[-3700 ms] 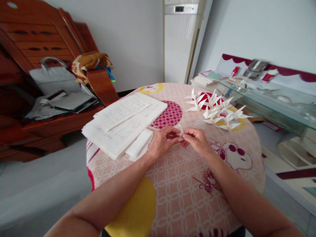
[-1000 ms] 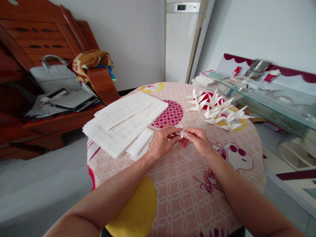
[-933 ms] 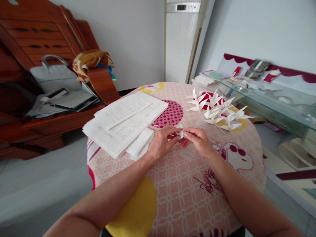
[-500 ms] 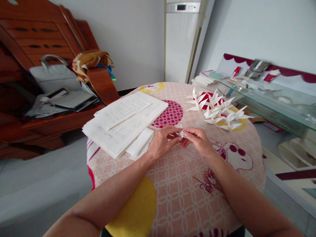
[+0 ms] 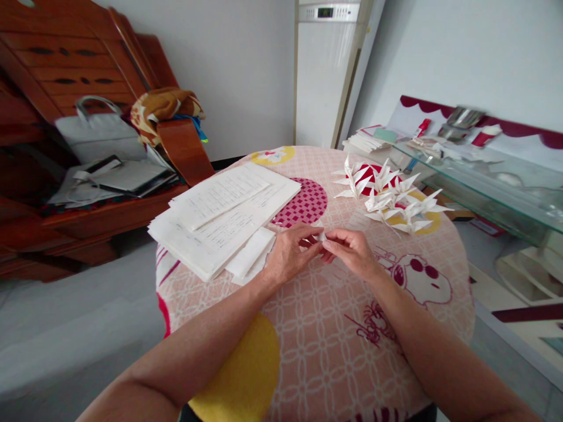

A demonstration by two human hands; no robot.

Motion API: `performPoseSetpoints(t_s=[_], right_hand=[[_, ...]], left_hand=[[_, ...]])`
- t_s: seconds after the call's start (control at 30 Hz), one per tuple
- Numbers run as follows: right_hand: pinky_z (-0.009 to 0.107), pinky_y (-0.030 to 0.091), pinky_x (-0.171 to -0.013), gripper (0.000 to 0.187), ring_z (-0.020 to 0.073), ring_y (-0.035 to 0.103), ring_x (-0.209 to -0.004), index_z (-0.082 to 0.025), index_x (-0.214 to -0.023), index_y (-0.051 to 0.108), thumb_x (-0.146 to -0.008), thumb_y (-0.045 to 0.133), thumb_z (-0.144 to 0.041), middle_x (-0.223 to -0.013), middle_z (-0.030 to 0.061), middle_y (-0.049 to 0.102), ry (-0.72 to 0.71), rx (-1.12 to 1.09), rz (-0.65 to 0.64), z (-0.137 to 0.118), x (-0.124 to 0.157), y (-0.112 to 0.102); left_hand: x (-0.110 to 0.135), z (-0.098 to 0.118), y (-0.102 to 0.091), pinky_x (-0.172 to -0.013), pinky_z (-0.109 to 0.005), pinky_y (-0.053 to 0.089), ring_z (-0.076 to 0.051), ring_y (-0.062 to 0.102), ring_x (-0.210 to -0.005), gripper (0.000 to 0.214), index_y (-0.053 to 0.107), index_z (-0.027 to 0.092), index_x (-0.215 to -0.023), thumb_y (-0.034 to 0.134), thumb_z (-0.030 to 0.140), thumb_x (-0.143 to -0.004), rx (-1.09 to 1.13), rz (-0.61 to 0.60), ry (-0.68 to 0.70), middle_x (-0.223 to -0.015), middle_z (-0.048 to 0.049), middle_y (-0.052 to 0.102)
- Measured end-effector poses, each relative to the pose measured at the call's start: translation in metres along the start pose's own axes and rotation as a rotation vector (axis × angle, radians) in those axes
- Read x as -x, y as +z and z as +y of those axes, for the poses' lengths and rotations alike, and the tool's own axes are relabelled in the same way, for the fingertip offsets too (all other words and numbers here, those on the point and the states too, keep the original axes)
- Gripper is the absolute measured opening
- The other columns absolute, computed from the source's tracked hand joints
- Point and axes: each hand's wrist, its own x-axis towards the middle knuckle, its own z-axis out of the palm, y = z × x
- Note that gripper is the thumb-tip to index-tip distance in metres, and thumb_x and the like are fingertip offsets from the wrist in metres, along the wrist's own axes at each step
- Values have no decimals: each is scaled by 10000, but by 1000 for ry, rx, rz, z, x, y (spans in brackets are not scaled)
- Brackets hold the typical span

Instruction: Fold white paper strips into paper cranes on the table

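Observation:
My left hand and my right hand meet over the middle of a round table with a pink patterned cloth. Both pinch a small folded piece of white paper between their fingertips; most of it is hidden by the fingers. A stack of printed white sheets lies just left of my left hand, with smaller white slips at its near edge. Several folded white paper cranes are gathered on the far right of the table.
A wooden bench on the left carries a grey bag, papers and a brown cloth. A tall white appliance stands behind the table. A glass shelf with books and small items runs along the right.
My fingertips have closed in on the small folded paper, so less of it shows than a second ago. My hands stay in the same spot on the table.

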Motion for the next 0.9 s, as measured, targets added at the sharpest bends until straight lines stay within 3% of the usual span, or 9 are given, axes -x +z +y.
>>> performPoseSetpoints(t_s=[0.23, 0.9], right_hand=[[263, 578, -592, 257, 161, 704, -630, -181, -858, 707, -898, 669, -431, -755, 16, 709, -67, 116, 21, 1, 3, 2], [280, 581, -585, 320, 174, 697, -608, -188, -851, 709, -909, 644, -496, -713, 24, 713, -43, 117, 15, 1, 2, 0]], left_hand=[[0, -1, 1, -706, -249, 605, -129, 705, -781, 270, 731, 151, -1141, 702, 249, -891, -45, 3, 24, -1004, -83, 702], [-2, 5, -1, -693, -253, 613, -153, 721, -801, 276, 753, 163, -1110, 723, 285, -865, 44, 3, -83, -978, -90, 739]])
